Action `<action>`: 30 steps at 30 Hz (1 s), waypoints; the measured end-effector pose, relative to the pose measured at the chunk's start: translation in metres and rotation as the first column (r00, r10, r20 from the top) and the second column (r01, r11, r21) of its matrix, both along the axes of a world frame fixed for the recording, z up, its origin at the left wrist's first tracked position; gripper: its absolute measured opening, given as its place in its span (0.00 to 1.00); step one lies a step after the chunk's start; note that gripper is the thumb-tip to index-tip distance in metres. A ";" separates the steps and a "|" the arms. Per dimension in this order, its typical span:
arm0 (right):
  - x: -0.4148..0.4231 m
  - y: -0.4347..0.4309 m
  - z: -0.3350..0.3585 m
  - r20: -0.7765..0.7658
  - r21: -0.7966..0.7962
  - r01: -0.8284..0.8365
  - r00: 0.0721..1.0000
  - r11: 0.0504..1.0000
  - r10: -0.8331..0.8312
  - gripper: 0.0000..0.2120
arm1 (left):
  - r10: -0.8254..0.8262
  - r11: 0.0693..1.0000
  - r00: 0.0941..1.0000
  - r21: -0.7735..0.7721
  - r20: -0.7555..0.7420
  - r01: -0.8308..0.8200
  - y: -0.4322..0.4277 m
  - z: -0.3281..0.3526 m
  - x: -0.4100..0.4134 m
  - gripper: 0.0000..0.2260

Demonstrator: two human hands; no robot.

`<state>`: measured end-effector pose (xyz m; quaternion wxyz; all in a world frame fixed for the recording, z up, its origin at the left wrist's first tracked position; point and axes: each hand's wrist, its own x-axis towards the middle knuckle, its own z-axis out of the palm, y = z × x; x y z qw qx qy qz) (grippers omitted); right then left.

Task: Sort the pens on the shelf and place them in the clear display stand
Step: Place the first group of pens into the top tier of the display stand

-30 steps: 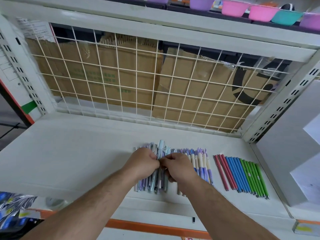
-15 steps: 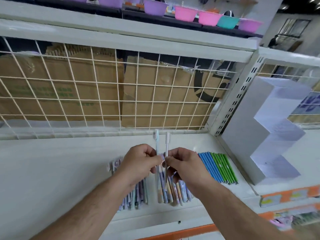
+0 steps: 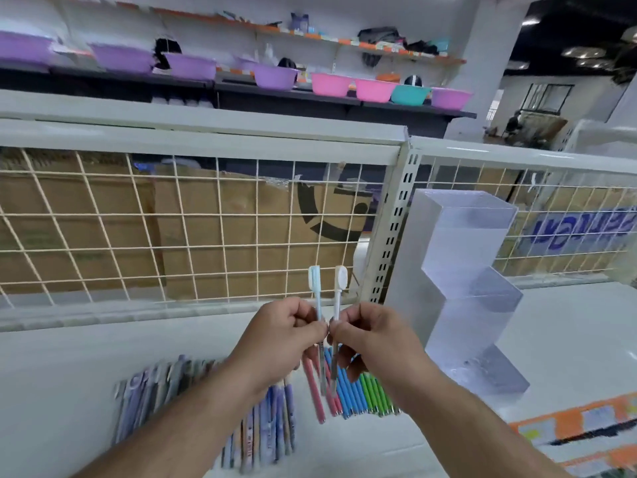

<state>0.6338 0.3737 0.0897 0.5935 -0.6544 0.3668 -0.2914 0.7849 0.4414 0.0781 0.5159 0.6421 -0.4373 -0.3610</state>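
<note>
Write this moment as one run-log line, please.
left hand: pinches blue-capped pen upright | right hand: pinches white-capped pen upright | clear display stand: at right | other pens: lying on shelf

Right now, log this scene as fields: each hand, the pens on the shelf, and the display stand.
left hand: pinches blue-capped pen, held upright
right hand: pinches white-capped pen, held upright
held pens: side by side, caps up, above the shelf
patterned pens: loose pile lying on shelf, below left forearm
solid-colour pens: row of pink, blue, green, lying below the hands
clear display stand: stepped, right of the hands; no pens visible inside
</note>
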 end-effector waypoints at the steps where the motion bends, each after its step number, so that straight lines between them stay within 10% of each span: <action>1: -0.011 -0.008 0.004 0.011 -0.006 -0.019 1.000 1.000 0.020 0.09 | 0.018 1.000 1.000 -0.008 0.003 -0.018 -0.006 0.003 -0.012 0.02; 15: -0.131 -0.119 0.065 0.045 -0.119 -0.195 0.978 0.974 0.202 0.09 | 0.183 0.975 0.983 -0.128 0.016 -0.180 -0.099 0.056 -0.148 0.04; 30: -0.121 -0.217 0.150 0.163 -0.225 0.022 0.987 0.974 0.015 0.05 | 0.228 0.930 0.965 -0.322 0.130 -0.176 -0.201 0.151 -0.124 0.03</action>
